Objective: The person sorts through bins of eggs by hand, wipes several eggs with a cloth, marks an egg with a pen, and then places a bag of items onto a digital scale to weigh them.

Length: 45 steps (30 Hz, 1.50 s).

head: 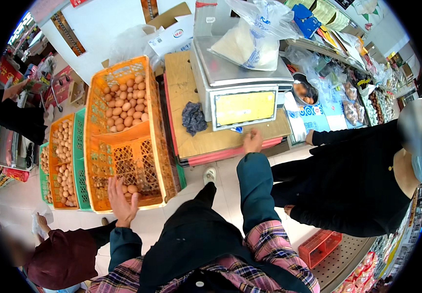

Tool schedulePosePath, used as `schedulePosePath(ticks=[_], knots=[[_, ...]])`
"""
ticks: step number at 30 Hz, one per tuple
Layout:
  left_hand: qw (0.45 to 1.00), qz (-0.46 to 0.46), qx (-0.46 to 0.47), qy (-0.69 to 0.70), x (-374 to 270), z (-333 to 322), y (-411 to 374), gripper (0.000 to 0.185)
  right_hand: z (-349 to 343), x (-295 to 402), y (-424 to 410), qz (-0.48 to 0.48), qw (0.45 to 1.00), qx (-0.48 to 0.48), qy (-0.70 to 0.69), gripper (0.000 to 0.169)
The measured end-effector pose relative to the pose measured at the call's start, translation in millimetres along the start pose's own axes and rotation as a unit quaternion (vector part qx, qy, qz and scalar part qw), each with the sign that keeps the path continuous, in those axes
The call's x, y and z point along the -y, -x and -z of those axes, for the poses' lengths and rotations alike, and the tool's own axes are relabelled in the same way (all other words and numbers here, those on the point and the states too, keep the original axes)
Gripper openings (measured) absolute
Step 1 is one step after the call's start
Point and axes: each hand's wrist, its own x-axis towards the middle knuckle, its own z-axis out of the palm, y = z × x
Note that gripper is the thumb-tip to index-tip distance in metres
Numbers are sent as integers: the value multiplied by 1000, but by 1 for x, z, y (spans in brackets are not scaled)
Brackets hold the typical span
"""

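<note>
My left hand (123, 201) is over the near end of an orange plastic crate (153, 139), fingers spread and nothing in them. Brown eggs (127, 104) fill the crate's far compartment; in the near one, a few eggs (132, 189) lie close to my fingers. My right hand (253, 141) is at the front edge of a wooden board (192, 148), its fingers curled; whether they hold anything is hidden. Just beyond it, a small blue-and-white object (236, 129) lies below the weighing scale (205, 88). On the scale's metal pan rests a blue-printed clear plastic bag (251, 49) with pale contents.
A crumpled dark cloth (194, 118) lies left of the scale. More egg crates (63, 161) stand further left. One person (342, 179) in black is close on my right, another (64, 256) in maroon at lower left. A red basket (319, 247) sits at lower right.
</note>
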Motion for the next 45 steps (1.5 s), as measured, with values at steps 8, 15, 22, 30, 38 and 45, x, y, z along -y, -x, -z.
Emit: schedulePosePath(ticks=[8, 15, 22, 30, 38, 45], knots=[[992, 77, -87, 54, -31, -4, -47, 43, 78, -1, -103, -90, 967, -86, -223, 35], [958, -153, 209, 124, -174, -71, -191, 24, 76, 26, -163, -146, 929, 159, -302, 36], [959, -10, 282, -14, -174, -158, -221, 30, 69, 45, -155, -132, 928, 163, -308, 30], [998, 20, 51, 4, -157, -168, -227, 40, 76, 38, -151, -137, 912, 242, -303, 27], [985, -47, 76, 146, -219, -142, -154, 30, 101, -12, -135, -163, 883, 316, -308, 31], [977, -68, 150, 133, -249, -147, -131, 15, 96, -19, -141, -128, 891, 362, -244, 31]])
